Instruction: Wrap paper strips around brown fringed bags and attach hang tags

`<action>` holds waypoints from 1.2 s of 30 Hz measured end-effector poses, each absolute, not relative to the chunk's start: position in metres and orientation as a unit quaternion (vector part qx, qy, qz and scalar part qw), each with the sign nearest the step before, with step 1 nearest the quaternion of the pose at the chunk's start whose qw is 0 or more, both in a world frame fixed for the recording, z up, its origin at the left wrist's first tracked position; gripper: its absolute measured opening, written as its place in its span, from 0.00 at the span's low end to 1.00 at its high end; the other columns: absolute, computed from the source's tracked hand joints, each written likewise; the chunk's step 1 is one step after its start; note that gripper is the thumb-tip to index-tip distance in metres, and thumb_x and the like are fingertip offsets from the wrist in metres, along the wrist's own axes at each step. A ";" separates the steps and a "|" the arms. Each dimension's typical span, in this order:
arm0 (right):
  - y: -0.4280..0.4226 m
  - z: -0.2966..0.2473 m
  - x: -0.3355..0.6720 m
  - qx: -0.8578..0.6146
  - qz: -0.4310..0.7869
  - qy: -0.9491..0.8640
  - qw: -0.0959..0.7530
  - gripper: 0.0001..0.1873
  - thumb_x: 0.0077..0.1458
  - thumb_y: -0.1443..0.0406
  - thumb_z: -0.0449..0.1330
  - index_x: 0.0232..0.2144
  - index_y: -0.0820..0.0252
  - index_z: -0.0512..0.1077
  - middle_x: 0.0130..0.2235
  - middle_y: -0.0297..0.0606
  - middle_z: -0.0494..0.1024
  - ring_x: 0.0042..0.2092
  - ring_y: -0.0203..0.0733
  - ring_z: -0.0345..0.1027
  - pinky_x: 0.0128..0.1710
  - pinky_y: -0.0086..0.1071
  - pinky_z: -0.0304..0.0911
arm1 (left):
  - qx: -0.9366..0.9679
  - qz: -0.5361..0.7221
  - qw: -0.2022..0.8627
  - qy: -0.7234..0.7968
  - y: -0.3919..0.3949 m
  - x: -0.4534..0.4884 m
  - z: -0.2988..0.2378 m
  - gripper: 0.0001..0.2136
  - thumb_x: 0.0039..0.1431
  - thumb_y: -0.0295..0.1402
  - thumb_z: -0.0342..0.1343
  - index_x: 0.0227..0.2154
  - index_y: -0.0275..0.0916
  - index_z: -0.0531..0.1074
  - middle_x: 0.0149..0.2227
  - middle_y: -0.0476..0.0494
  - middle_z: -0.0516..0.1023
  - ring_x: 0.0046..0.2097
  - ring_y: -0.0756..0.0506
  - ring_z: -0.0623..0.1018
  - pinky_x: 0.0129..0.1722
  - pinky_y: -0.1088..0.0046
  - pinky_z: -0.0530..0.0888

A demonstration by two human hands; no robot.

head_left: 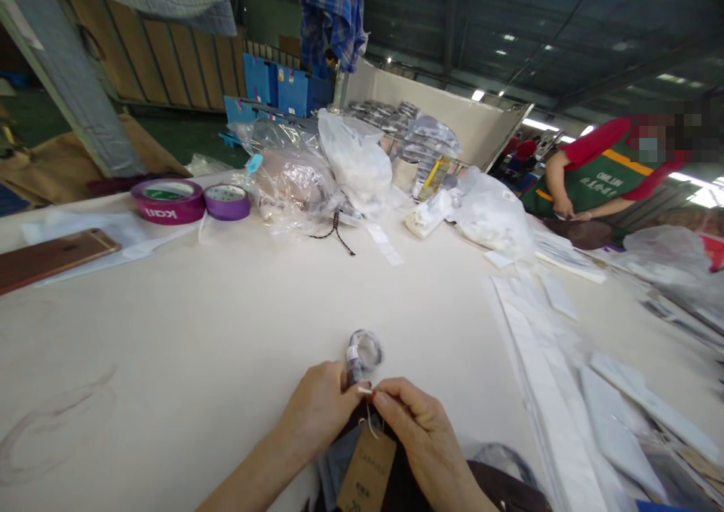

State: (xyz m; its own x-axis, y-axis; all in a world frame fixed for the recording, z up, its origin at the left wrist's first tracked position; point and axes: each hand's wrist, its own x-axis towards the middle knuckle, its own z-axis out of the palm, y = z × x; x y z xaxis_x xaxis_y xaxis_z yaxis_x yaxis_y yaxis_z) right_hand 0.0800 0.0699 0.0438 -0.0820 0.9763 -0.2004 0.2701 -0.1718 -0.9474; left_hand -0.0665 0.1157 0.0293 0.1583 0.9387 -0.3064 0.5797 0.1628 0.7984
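Grey band (pixel 365 350) pinched by left hand (pixel 320 406) fingers; right hand (pixel 421 433) fingers pinching tag string (pixel 370 420).

A wide cream desk (pixel 186 308) is seen under a dark metal roof (pixel 566 29) lit by ceiling lamps (pixel 478 94); brown wooden wall panels (pixel 170 59) are set beyond its far-left corner.

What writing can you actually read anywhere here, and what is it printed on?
"kaii": white letters, seen upside down, on the side of the larger magenta tape roll; reading is unsure.
Yellow letters on the green apron of the person across the table: appear mirrored or upside down, not readable with confidence.
Brown cardboard tag below the left hand and right hand: small dark print, too blurred to read.
White paper strips: no legible print.
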 end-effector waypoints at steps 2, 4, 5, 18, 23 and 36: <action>0.068 0.040 0.080 -0.577 0.517 -0.534 0.339 0.16 0.53 0.54 0.53 0.28 0.61 0.71 0.25 0.31 0.65 0.29 0.34 0.55 0.28 0.26 0.52 | 0.602 0.190 0.473 0.614 0.120 -0.064 0.029 0.11 0.42 0.34 0.53 0.11 0.40 0.59 0.12 0.50 0.64 0.18 0.49 0.65 0.21 0.75 0.53; 0.064 0.039 0.080 -0.580 0.515 -0.543 0.322 0.16 0.53 0.54 0.53 0.27 0.61 0.69 0.24 0.31 0.63 0.28 0.34 0.54 0.27 0.26 0.51 | 0.586 0.191 0.497 0.611 0.122 -0.063 0.029 0.10 0.41 0.30 0.51 0.10 0.40 0.58 0.09 0.52 0.61 0.15 0.50 0.64 0.19 0.76 0.53; 0.063 0.039 0.079 -0.581 0.510 -0.552 0.311 0.17 0.54 0.54 0.52 0.26 0.61 0.69 0.23 0.30 0.63 0.28 0.34 0.54 0.27 0.26 0.50 | 0.577 0.194 0.509 0.609 0.122 -0.063 0.029 0.10 0.41 0.30 0.49 0.10 0.40 0.58 0.08 0.52 0.60 0.14 0.50 0.63 0.18 0.76 0.53; 0.068 0.034 0.065 -0.616 0.456 -0.568 0.298 0.15 0.53 0.58 0.50 0.21 0.61 0.66 0.19 0.28 0.59 0.22 0.31 0.50 0.21 0.25 0.46 | 0.439 0.300 0.595 0.603 0.103 -0.068 0.020 0.11 0.46 0.38 0.47 0.16 0.38 0.62 0.07 0.51 0.65 0.12 0.54 0.57 0.15 0.79 0.52; 0.068 0.036 0.060 -0.631 0.400 -0.599 0.288 0.14 0.52 0.61 0.50 0.20 0.61 0.66 0.19 0.29 0.61 0.22 0.31 0.51 0.21 0.25 0.45 | 0.445 0.308 0.582 0.607 0.102 -0.070 0.017 0.12 0.47 0.39 0.47 0.16 0.38 0.63 0.07 0.52 0.63 0.13 0.53 0.59 0.17 0.79 0.54; 0.068 0.032 0.057 -0.631 0.349 -0.640 0.265 0.14 0.53 0.62 0.50 0.20 0.60 0.67 0.20 0.32 0.66 0.24 0.33 0.57 0.23 0.25 0.49 | 0.448 0.317 0.582 0.601 0.104 -0.068 0.015 0.10 0.45 0.38 0.47 0.15 0.39 0.61 0.06 0.56 0.59 0.12 0.54 0.58 0.15 0.78 0.54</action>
